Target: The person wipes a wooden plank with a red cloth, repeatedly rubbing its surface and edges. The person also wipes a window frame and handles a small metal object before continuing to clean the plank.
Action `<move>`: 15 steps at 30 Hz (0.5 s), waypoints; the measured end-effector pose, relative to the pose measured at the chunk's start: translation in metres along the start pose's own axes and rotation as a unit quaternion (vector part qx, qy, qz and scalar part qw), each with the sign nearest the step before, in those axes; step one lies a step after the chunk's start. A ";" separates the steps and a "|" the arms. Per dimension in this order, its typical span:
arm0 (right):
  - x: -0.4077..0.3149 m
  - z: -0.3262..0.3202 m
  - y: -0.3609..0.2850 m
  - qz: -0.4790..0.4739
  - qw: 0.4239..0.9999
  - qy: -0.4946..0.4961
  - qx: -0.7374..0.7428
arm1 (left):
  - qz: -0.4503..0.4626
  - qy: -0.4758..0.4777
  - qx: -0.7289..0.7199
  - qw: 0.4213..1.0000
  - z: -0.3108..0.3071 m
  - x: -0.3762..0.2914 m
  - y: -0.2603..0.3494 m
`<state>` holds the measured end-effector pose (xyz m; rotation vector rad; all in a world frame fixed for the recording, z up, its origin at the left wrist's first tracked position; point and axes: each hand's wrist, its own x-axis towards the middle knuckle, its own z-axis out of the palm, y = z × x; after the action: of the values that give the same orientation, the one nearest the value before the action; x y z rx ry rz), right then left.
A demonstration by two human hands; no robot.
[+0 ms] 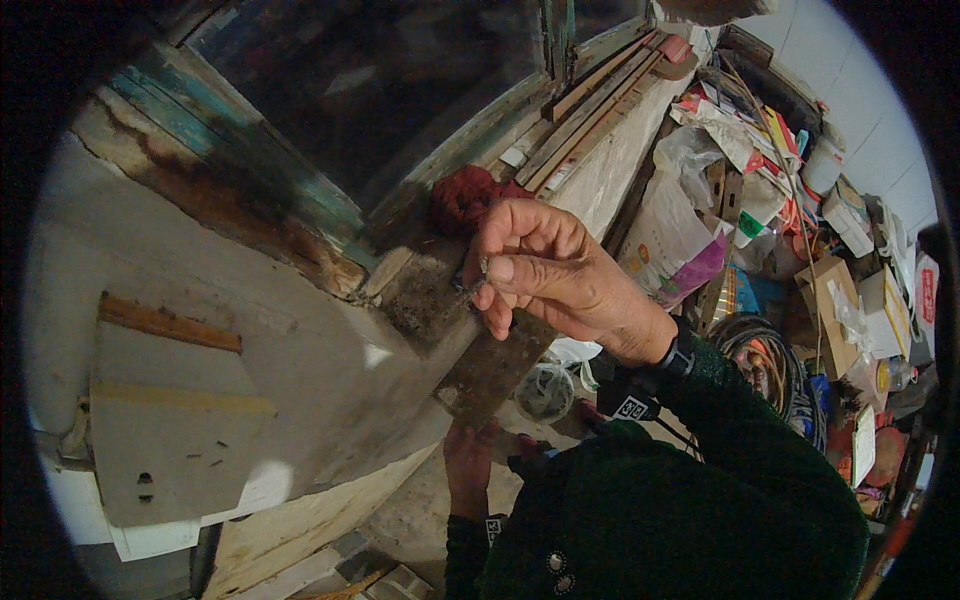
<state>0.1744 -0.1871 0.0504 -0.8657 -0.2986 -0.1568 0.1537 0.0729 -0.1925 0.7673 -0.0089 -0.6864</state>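
Note:
My right hand (551, 277) is raised in front of the window corner. Its thumb and index finger pinch some small greyish bits (471, 285), too small to identify; they may be metal. Lower down, my left hand (470, 454) holds the near end of a dark, dirty wooden board (499, 367). That board reaches up behind my right hand, beside the sill. Behind the right fingers lies a bundle of dark red cord or cloth (463, 196) on the sill. A dirt-covered patch of the sill (421, 300) shows left of the fingers.
Wooden strips (600, 112) lie along the sill below the window (390, 82). Plastic bags (675, 217), cardboard boxes (829, 315) and a coil of cable (765, 367) crowd the right side. A clear plastic tub (544, 391) stands beyond the board. A grey panel (176, 427) leans at left.

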 end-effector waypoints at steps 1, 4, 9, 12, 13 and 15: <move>-0.001 0.000 0.000 0.002 1.000 -0.001 0.000 | -0.008 -0.011 -0.009 1.000 -0.001 0.000 0.001; -0.002 0.000 0.000 0.011 1.000 0.004 0.003 | -0.017 0.003 0.001 1.000 -0.001 -0.001 0.002; -0.003 0.000 0.002 0.012 1.000 0.015 0.003 | 0.004 0.003 0.006 1.000 0.004 0.000 0.001; -0.003 -0.001 0.003 -0.009 1.000 -0.017 -0.012 | 0.017 0.006 0.023 1.000 0.006 0.000 0.001; -0.003 0.000 0.003 -0.012 1.000 -0.013 -0.013 | 0.020 -0.001 0.033 0.999 0.006 0.000 0.001; -0.002 0.000 0.005 -0.016 1.000 -0.005 -0.016 | 0.009 -0.016 0.012 1.000 0.005 0.000 0.002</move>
<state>0.1735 -0.1838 0.0464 -0.8929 -0.3213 -0.1878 0.1533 0.0707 -0.1879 0.7782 -0.0531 -0.6815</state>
